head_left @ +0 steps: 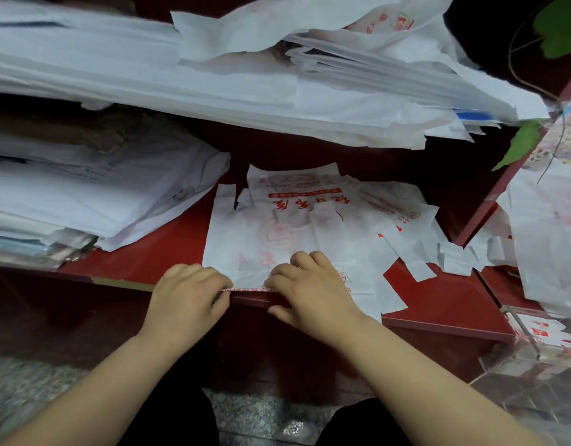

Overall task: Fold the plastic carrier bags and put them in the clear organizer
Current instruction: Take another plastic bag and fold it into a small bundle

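Note:
A white plastic carrier bag [271, 233] with red print lies flat on the red shelf [448, 297], its bottom edge at the shelf's front edge. My left hand [189, 297] pinches that bottom edge near its left corner. My right hand [310, 284] grips the same edge a little to the right, fingers curled over the bag and thumb below. More printed bags [403, 226] lie spread out behind and to the right. The clear organizer [535, 346] stands at the lower right with folded red-printed bags inside.
Thick stacks of white bags [94, 201] fill the shelf's left side. Another big pile [245, 75] rests on the level above. Loose bags [548, 239] hang over a red divider at the right. Green leaves [522, 143] hang at the upper right. Speckled floor lies below.

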Demonstrator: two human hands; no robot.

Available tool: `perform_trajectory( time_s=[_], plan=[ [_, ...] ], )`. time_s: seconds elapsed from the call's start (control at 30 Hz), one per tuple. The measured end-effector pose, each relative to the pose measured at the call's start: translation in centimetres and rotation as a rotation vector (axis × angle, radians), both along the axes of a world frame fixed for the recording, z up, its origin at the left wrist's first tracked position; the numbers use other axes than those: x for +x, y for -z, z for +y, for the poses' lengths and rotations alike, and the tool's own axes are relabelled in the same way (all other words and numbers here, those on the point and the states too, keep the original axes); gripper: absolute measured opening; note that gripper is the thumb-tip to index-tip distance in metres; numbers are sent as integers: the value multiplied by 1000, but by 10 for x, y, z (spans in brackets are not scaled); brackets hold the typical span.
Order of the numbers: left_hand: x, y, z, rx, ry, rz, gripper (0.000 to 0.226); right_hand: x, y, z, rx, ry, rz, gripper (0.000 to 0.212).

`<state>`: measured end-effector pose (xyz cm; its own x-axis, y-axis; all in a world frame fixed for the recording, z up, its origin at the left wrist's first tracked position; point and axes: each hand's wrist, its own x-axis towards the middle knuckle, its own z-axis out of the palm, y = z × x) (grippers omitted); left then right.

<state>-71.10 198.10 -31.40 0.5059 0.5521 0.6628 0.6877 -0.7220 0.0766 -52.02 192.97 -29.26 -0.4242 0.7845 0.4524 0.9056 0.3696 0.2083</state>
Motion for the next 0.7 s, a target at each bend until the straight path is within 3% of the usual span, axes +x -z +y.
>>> perform_trajectory(
  time_s=[0.1, 0.2, 0.3, 0.6, 0.7],
  plan=[
    [-1, -4, -2, 56, 13, -112, 27, -6, 3, 5, 75, 29, -19, 18],
    [4, -9, -13, 134, 89, -174, 23, -2, 0, 12, 198, 27, 91, 10],
    [19, -7, -29, 170, 186, -215, 19, 13, -2, 10, 265, -41, 161, 20],
    [88, 13, -58, 37, 361, -270, 17, 70, 25, -49, 124, 70, 278, 28],
    [106, 6, -69, 36, 413, -280, 20, 79, 32, -67, 167, 136, 273, 18]
  ],
)
